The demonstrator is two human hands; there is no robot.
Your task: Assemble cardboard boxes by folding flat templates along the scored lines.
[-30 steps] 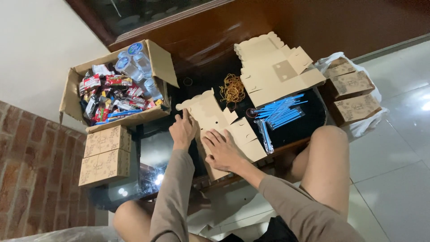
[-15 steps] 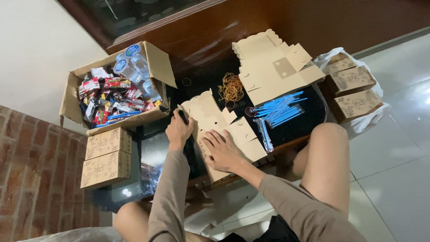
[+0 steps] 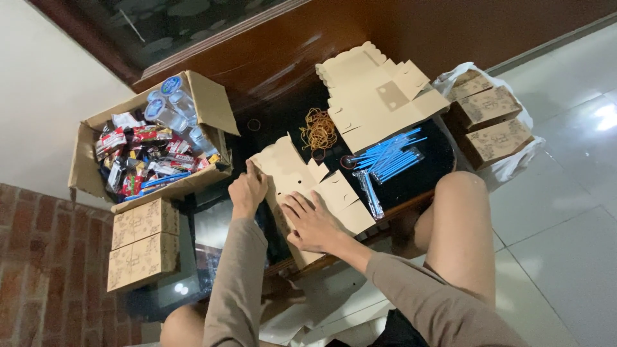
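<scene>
Left of the dark low table (image 3: 424, 177) there's an open cardboard carton (image 3: 215, 106) stuffed with snack packets and water cups. On the table: blue plastic straws (image 3: 389, 157), tan rubber bands (image 3: 318, 130). Patterned brown boxes (image 3: 491, 122) sit right.

flat box blank (image 3: 302, 186): matt tan cardboard | desk (image 3: 430, 160): glossy dark top | straws (image 3: 385, 157): blue plastic, clear shiny wrap | open carton (image 3: 212, 109), 10 o'clock: rough brown cardboard | floor (image 3: 553, 218): glossy pale tile | brick wall (image 3: 38, 257): rough
</scene>
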